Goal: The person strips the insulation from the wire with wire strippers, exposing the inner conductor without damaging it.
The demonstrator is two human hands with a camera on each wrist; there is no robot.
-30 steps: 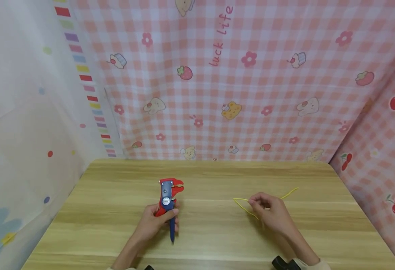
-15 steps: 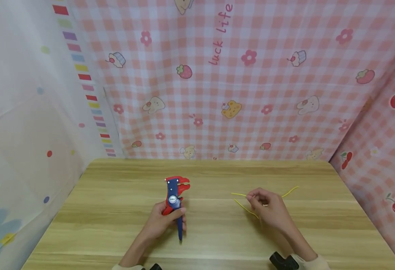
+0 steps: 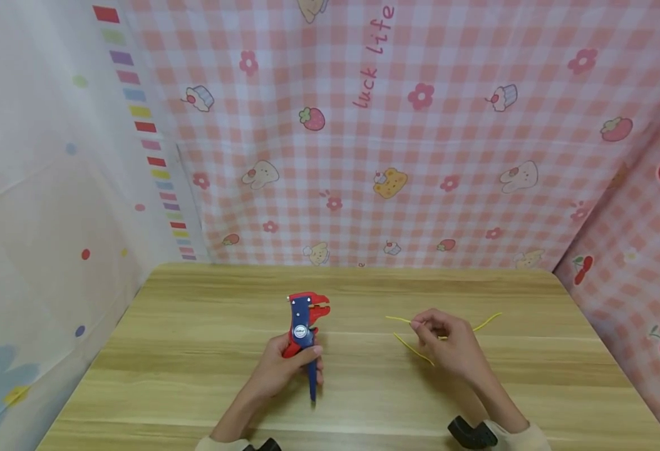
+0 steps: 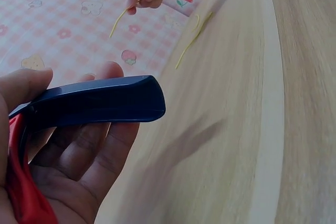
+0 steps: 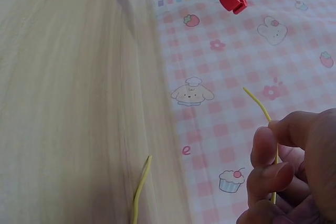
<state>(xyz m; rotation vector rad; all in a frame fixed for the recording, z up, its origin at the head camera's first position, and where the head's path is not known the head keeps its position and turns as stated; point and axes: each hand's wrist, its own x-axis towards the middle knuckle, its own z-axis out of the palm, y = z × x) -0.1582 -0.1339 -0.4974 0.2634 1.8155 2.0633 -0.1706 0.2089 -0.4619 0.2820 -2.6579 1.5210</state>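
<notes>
My left hand (image 3: 276, 371) grips a red-and-blue wire stripper (image 3: 300, 331) by its handles, jaws upward and the nose pointing right. In the left wrist view the thumb and fingers lie around the blue handle (image 4: 100, 100). To the right, my right hand (image 3: 453, 343) pinches a thin yellow wire (image 3: 399, 319) between thumb and fingers; a short end sticks out leftward, toward the stripper. The right wrist view shows this wire (image 5: 257, 100) running down behind the curled fingers. Another yellow length of wire (image 3: 413, 349) lies on the table below the right hand.
The wood-grain table (image 3: 195, 313) spans the work area. A pink checked cloth (image 3: 330, 156) hangs behind it, with more cloth on both sides. Past the right hand, a yellow wire end (image 3: 488, 321) shows.
My left hand has moved right with the wire stripper, closer to the right hand. The pinched wire's end has risen slightly, separating in view from the wire on the table.
</notes>
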